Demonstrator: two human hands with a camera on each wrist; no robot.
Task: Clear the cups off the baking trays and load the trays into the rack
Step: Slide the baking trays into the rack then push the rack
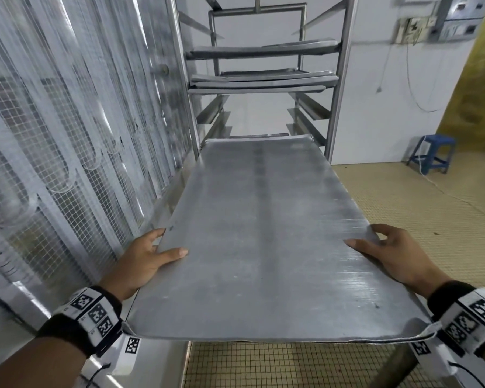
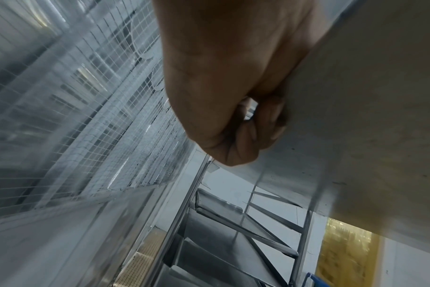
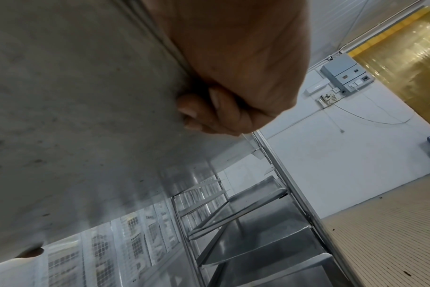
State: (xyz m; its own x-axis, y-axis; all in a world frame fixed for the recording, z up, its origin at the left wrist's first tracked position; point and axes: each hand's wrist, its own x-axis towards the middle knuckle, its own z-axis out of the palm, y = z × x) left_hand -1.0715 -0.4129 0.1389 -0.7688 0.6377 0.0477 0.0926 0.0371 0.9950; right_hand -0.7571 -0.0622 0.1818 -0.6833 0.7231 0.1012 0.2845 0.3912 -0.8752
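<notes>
I hold a long bare metal baking tray point(image 1: 263, 233) level in front of me, its far end at the steel rack point(image 1: 336, 107). My left hand point(image 1: 149, 256) grips the tray's left edge, thumb on top, fingers curled under. My right hand point(image 1: 389, 253) grips the right edge the same way. From below, the left hand point(image 2: 233, 120) has its fingers against the tray's underside point(image 2: 356, 136), and the right hand point(image 3: 224, 101) curls against the underside point(image 3: 74, 116). No cups are in view. Other trays point(image 1: 263, 79) lie on the rack's upper runners.
A wire-mesh partition point(image 1: 53, 149) runs close along the left. Lower rack shelves hold more trays point(image 3: 253, 233). A blue stool point(image 1: 431, 154) stands at the right wall on the tiled floor point(image 1: 431, 205). A yellow strip curtain point(image 1: 476, 79) hangs at far right.
</notes>
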